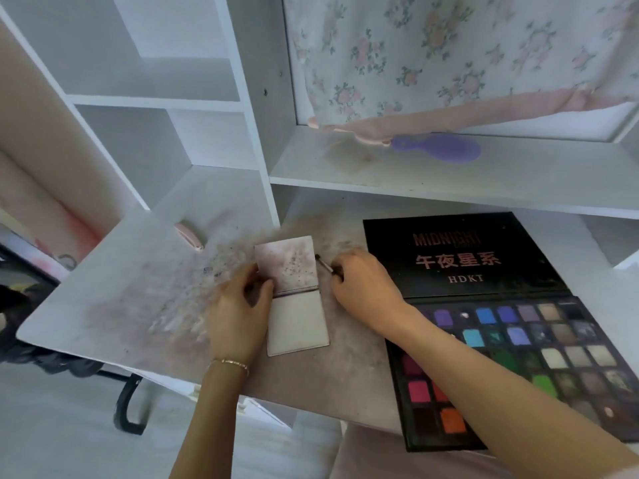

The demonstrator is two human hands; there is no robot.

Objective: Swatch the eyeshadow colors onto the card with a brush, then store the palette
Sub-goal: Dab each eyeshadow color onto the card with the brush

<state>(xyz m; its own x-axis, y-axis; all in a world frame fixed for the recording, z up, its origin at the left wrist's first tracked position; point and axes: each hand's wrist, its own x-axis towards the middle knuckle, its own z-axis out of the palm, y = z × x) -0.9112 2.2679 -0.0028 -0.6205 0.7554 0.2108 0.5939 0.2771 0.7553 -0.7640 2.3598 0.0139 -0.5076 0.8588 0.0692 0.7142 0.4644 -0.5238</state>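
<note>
A folded white card (297, 319) lies open on the desk, its upper leaf stained with pink and purple powder. My left hand (238, 305) pinches the card's left edge at the fold. My right hand (363, 285) grips a small dark brush (324, 264), whose tip sits just right of the upper leaf. A large black eyeshadow palette (570, 357) lies open at the right, its lid flat behind with red lettering and many coloured pans in front. My right forearm crosses the pans' left side.
The white desk (121, 305) is smeared with powder. A pink flat object (188, 235) lies at the back left. Shelf cubbies (179, 140) rise behind. A purple hairbrush (439, 148) lies on a raised shelf under a floral cloth (449, 57).
</note>
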